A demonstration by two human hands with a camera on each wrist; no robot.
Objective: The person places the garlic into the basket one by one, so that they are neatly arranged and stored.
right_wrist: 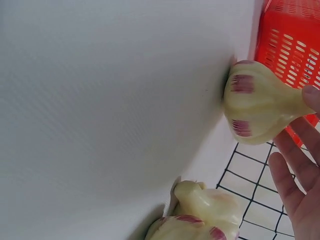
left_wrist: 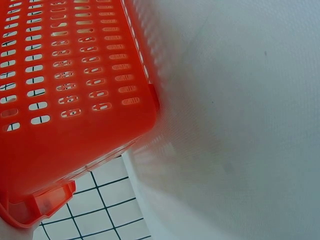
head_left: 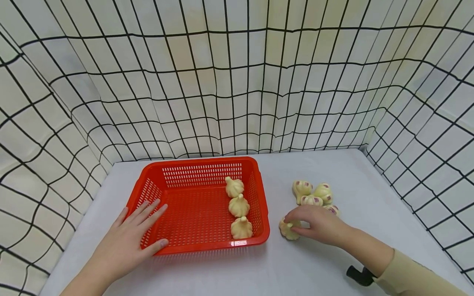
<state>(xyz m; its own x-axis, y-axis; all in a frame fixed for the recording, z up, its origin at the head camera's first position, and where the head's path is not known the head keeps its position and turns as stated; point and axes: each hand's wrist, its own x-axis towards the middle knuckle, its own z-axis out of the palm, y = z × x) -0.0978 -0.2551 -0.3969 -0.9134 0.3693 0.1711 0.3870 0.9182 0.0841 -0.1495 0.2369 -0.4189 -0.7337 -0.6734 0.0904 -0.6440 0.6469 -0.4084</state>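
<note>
Nearest, at 4 o'clock from the basket's centre (12 o'clock being the far side), a beige sleeve (head_left: 418, 273) crosses the white-covered tabletop (head_left: 222, 273), with a small black object (head_left: 359, 276) of unclear kind beside its cuff. At 8 o'clock, the left hand (head_left: 126, 242) lies across the basket's near corner, its grip unclenched and its fingers extended and spread. Between 3 and 4 o'clock, outside the basket, the right hand (head_left: 320, 224) has its grip pinched on the stem of a garlic bulb (right_wrist: 257, 102), which is cream with purple streaks; whether this bulb touches the tabletop cannot be told. The red perforated plastic basket (head_left: 196, 216) contains three bulbs along its right side: a near bulb (head_left: 241, 229) at 4 o'clock, a middle bulb (head_left: 238, 205) at 3 and a far bulb (head_left: 234, 188) at 2, all with stems showing. Just beyond the right hand, at its 12 o'clock, a cluster of purple-marked garlic bulbs (head_left: 312, 200) lies close together, partly hidden by the hand. Farthest, black wire mesh (head_left: 266, 29) stands before white sheeting.
</note>
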